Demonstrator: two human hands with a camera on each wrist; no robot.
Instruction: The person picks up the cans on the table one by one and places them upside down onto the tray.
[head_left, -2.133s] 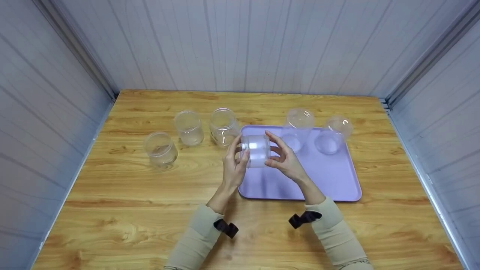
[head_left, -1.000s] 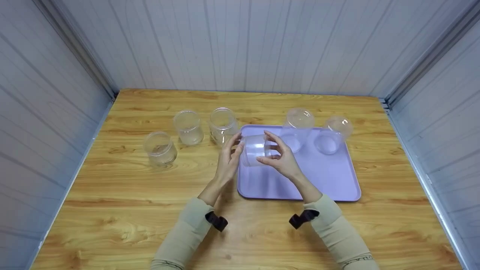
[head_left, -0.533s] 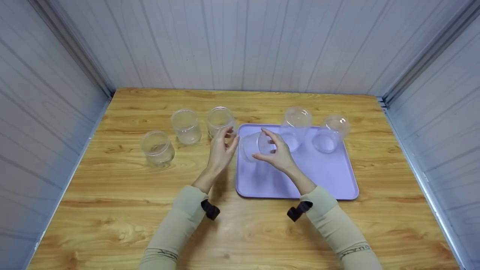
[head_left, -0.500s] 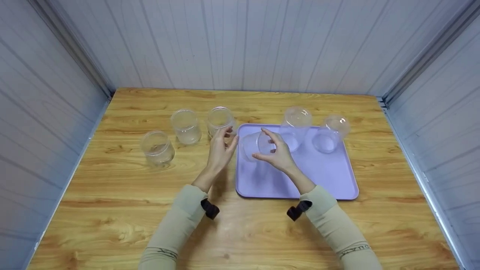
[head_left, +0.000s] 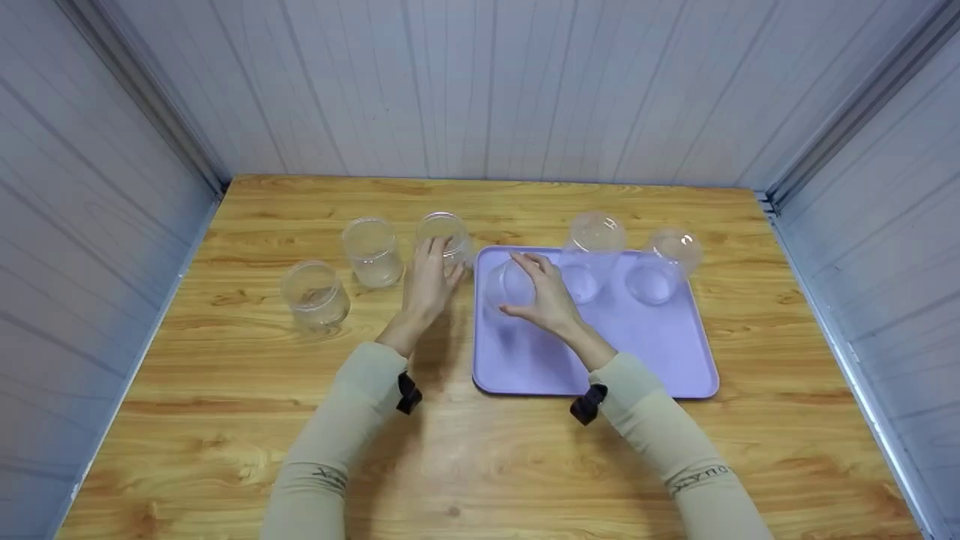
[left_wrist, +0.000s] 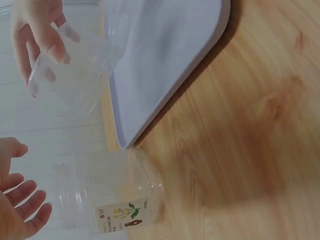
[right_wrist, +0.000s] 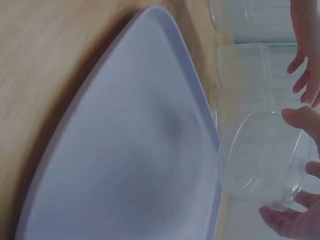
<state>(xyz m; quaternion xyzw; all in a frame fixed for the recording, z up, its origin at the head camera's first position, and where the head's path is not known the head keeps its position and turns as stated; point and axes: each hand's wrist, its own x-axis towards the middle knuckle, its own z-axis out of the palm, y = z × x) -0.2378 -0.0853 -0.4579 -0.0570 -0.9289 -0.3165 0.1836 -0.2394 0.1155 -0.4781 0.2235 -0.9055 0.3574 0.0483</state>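
Note:
My right hand [head_left: 547, 296] holds a clear plastic jar [right_wrist: 265, 155] by its base end, thumb on one side and fingers on the other. This jar is tilted, its threaded mouth facing down, above the left part of the purple tray [head_left: 600, 367]. My left hand [head_left: 429, 285] is over a second clear jar [left_wrist: 110, 185], which stands upright on the table just left of the tray. In the left wrist view that jar carries a printed label, and the loosely bent fingers [left_wrist: 30, 200] are beside its mouth with a gap between.
Two more clear jars, a middle one [head_left: 373, 251] and a left one [head_left: 315, 296], stand on the wooden table. Toward the tray's back right are two clear containers, one on the left [head_left: 596, 236] and one on the right [head_left: 671, 259]. Panelled walls [head_left: 480, 90] enclose the table.
My left hand has let go of the held jar and moved left and back to the labelled jar. My right hand has tipped the held jar from sideways to mouth down over the tray.

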